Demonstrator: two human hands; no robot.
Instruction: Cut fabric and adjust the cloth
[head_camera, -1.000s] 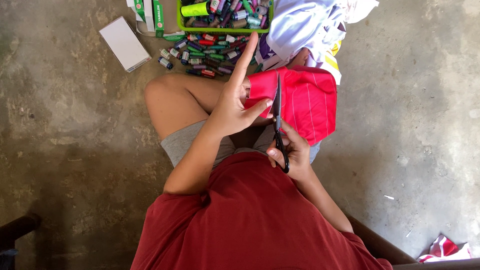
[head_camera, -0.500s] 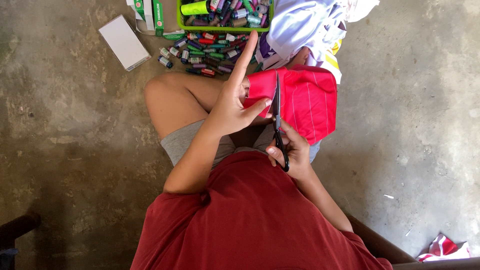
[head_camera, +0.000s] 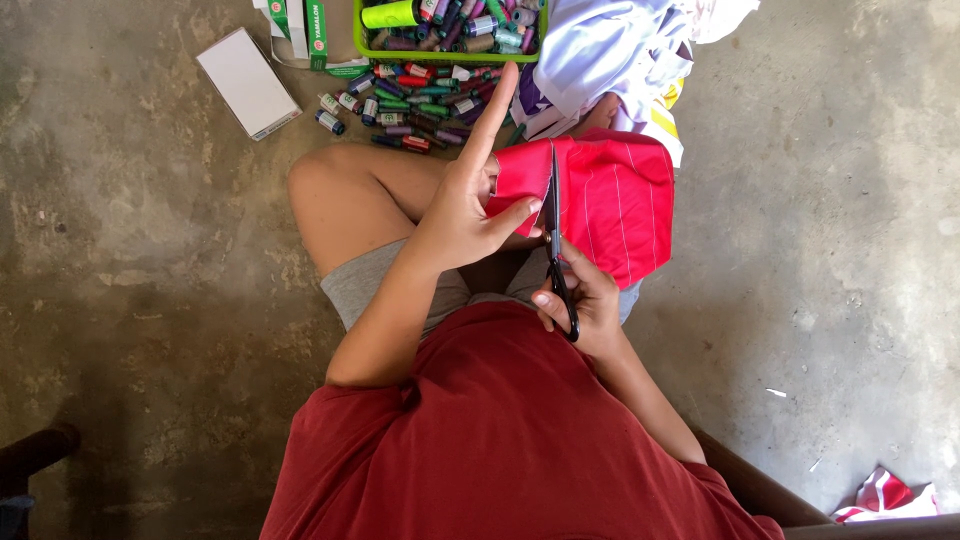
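I sit on a concrete floor with a folded red cloth (head_camera: 615, 200) marked with thin white lines across my knees. My left hand (head_camera: 462, 200) pinches the cloth's left edge, the index finger stretched straight toward the thread spools. My right hand (head_camera: 585, 298) grips black-handled scissors (head_camera: 555, 240). Their blades point away from me and lie along the cloth, close to my left thumb.
Several thread spools (head_camera: 420, 100) lie scattered on the floor ahead, below a green basket (head_camera: 450, 52) holding more. A white box (head_camera: 248, 82) lies at the upper left. White and purple fabric (head_camera: 610, 50) is heaped beyond the red cloth. A red-and-white scrap (head_camera: 885, 495) lies at the lower right.
The scissor blades have moved a little farther up along the red cloth. My left hand keeps its hold in the same place.
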